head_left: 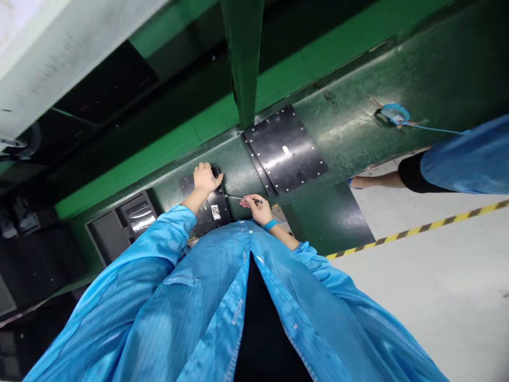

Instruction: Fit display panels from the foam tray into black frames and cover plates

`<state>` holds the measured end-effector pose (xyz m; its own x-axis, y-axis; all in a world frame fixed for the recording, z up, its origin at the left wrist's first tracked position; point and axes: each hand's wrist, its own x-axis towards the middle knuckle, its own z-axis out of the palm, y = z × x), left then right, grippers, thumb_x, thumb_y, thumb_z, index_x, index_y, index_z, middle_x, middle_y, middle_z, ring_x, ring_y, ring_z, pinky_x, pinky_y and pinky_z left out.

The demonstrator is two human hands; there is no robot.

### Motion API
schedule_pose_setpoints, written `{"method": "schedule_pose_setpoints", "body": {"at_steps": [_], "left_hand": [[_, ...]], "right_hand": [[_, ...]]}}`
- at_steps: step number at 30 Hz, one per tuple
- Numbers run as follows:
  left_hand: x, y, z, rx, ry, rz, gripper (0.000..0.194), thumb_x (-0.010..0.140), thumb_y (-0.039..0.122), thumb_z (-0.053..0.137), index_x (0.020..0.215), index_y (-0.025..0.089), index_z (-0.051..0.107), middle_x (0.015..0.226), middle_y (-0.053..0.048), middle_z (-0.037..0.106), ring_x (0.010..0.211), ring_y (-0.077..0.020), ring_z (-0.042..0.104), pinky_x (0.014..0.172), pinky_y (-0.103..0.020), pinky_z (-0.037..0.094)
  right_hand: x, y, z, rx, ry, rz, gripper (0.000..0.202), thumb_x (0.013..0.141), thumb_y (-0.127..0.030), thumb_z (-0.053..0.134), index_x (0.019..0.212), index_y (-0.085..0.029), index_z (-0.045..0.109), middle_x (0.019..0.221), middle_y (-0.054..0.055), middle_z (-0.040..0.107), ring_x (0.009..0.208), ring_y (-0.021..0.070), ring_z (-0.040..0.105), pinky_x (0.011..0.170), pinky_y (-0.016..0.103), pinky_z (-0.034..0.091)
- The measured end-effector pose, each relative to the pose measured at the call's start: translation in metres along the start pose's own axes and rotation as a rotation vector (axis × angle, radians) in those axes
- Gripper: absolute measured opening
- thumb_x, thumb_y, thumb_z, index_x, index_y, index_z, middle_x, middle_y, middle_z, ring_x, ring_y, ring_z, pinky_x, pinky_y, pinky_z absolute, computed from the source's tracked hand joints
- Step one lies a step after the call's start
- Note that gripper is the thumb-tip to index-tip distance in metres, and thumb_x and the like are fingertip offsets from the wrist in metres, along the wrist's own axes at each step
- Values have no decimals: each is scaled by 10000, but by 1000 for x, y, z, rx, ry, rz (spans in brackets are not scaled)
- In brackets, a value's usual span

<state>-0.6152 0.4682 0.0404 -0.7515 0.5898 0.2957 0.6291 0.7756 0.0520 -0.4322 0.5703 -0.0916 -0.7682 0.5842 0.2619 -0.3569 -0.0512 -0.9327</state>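
My left hand (205,178) bears on the far end of a black panel (202,217), its fingers curled down at the edge and its thumb toward the right. Beside the thumb a small dark part (215,171) shows, mostly covered. A white label (215,212) with a printed code is stuck on the panel. Closed around the dark handle of a thin metal-shafted tool (236,198) is my right hand (259,209), just right of the panel. The tool's tip points left and reaches the panel's right edge; whether it touches cannot be made out.
Flat black plates with rivet-like dots (284,151) lie stacked on the green bench (334,122), near a green post (244,58). A grey tray (115,225) stands left. Farther right are a blue corded ring (395,114) and another person's arm (379,180). Yellow-black tape (417,229) marks the floor.
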Motion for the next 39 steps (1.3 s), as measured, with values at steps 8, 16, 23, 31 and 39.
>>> {"method": "schedule_pose_setpoints", "body": {"at_steps": [8,16,23,31,39], "left_hand": [[-36,-22,-47,-5,92,-54,440,901,470,624,1171,124,585,1157,-200,680,1111,-372,651,934,-432,474],[-88,9,-127,-397,617,132,616,841,761,673,1098,205,606,884,-55,677,871,-245,697,769,-328,502],[-122,-68,-53,-637,705,-103,333,1048,480,487,1134,199,644,1138,-106,662,1162,-252,609,1046,-395,473],[-173,-55,66,-715,167,-614,472,841,361,772,1202,90,636,1309,-301,583,1328,-474,499,1083,-541,421],[-153,-76,46,-1010,202,-530,128,838,266,717,851,224,596,754,-36,648,744,-216,638,716,-376,526]], "right_hand": [[15,-21,21,-305,-251,-86,632,865,-816,540,1004,-224,711,917,119,777,880,300,765,880,473,625],[-5,-53,44,-544,-326,-246,711,755,-844,639,988,-177,721,988,153,776,929,334,739,864,478,602],[-17,-119,14,-1045,80,-340,693,885,-786,449,939,-140,696,792,193,716,841,372,711,739,431,547],[-21,-95,16,-1361,78,-72,454,938,-577,489,881,-158,655,706,204,685,866,422,716,757,451,533],[-29,-81,49,-1473,2,-150,532,964,-550,414,971,-90,681,828,275,714,953,441,716,790,464,541]]}}
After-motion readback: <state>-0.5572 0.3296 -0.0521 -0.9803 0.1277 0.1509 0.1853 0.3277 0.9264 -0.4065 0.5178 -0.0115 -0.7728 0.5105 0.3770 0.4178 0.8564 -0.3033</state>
